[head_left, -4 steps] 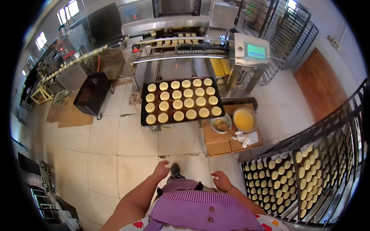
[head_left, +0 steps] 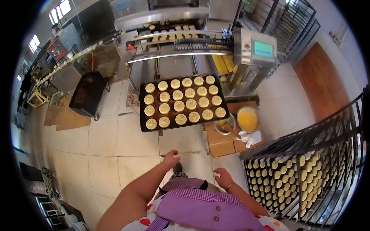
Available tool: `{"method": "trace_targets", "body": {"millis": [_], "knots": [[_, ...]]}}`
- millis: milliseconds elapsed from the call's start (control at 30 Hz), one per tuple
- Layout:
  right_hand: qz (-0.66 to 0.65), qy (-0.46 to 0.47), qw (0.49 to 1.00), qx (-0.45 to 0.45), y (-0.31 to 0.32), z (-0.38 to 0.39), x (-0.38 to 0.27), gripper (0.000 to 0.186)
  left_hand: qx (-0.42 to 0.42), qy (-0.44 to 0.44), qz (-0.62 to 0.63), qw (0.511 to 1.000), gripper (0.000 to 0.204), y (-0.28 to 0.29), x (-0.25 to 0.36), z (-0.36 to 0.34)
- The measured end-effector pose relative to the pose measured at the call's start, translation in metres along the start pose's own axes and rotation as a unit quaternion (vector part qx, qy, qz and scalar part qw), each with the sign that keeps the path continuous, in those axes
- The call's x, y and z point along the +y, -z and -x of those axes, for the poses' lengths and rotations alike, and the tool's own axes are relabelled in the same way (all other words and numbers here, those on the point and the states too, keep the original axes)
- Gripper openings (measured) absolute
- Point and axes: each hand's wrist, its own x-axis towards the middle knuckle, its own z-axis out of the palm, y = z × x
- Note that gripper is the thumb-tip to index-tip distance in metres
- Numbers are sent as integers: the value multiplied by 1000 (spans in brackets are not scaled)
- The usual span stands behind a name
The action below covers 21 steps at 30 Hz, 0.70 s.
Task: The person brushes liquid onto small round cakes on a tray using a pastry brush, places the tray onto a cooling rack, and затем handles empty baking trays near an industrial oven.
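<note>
My left hand [head_left: 170,160] hangs over the tiled floor, loosely curled, with nothing in it. Lower and to its right, my right hand [head_left: 224,179] is likewise free, thumb and fingers apart, a bracelet at its wrist. Ahead of both hands lies a dark baking tray [head_left: 171,129] bearing several rows of round pale-yellow pastries [head_left: 179,106] with stamped tops. The tray rests at the front of a metal conveyor machine [head_left: 169,69]; neither hand touches it.
Right of the tray, a cardboard box [head_left: 221,149] carries a bowl of yellow liquid [head_left: 248,119], a smaller bowl with a brush [head_left: 227,128] and crumpled white paper [head_left: 244,139]. A black rack [head_left: 308,140] with filled trays stands near right. A black bin [head_left: 88,94] is at left.
The tray and machine appear slightly larger and nearer. My left hand has moved a little up and to the right; my right hand has shifted slightly.
</note>
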Motion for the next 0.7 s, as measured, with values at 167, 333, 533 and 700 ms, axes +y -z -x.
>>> {"method": "trace_targets", "body": {"millis": [167, 333, 533, 700], "knots": [[46, 17, 992, 115, 21, -52, 47, 34, -12, 225, 395, 891, 39, -17, 32, -95], [8, -186, 954, 235, 62, -119, 127, 44, 83, 231, 540, 805, 25, -24, 49, -166], [78, -287, 895, 334, 92, -163, 273, 69, 150, 258, 599, 743, 18, -36, 75, -188], [-238, -371, 842, 311, 103, -192, 310, 76, 232, 257, 572, 744, 20, -55, 77, -203]]}}
